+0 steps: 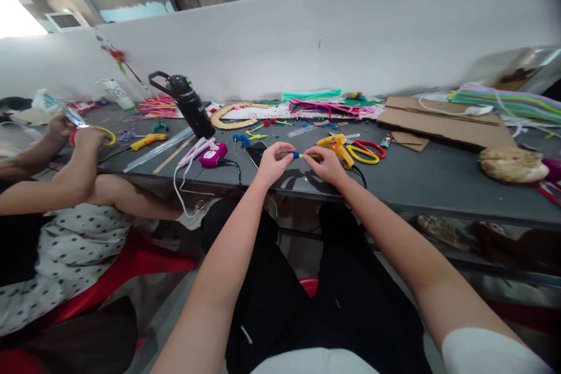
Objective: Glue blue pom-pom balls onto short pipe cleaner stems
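Above the gray table [421,182], the left hand [275,162] and right hand [326,165] pinch opposite ends of a small blue-and-yellow piece [296,155], apparently shaping or joining it, with steady, light pressure likely needed next.

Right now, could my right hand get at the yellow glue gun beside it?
Probably yes: the glue gun lies close by your right hand, nothing visibly between them, though that hand's grip is taken by a thin yellow piece.
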The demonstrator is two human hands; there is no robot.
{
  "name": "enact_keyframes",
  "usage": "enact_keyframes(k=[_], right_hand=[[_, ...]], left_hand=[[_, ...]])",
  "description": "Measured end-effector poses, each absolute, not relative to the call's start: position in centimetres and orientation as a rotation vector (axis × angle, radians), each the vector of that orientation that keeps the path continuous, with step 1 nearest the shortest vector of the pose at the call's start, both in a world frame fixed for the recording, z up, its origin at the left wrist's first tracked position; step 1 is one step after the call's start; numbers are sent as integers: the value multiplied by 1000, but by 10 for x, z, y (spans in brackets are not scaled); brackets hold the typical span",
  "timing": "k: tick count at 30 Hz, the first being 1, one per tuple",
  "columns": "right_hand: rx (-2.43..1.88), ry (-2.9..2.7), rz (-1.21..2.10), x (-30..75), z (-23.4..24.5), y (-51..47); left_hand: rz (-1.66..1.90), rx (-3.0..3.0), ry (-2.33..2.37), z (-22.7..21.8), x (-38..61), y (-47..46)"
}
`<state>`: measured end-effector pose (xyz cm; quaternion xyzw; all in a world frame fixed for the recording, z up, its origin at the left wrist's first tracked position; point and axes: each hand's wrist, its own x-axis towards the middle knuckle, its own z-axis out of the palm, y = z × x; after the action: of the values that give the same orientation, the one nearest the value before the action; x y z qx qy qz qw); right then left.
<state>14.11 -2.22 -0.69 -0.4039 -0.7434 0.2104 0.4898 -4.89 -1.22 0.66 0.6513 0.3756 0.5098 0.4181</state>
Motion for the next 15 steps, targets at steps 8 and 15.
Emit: enact_keyframes(k=[8, 15], right_hand=[[-991, -1753, 731, 140, -6, -23], [-1002, -1753, 734, 140, -4, -23]], left_hand=[[1257, 1688, 928, 0, -49, -8], [1256, 1665, 929, -1, -48, -7]])
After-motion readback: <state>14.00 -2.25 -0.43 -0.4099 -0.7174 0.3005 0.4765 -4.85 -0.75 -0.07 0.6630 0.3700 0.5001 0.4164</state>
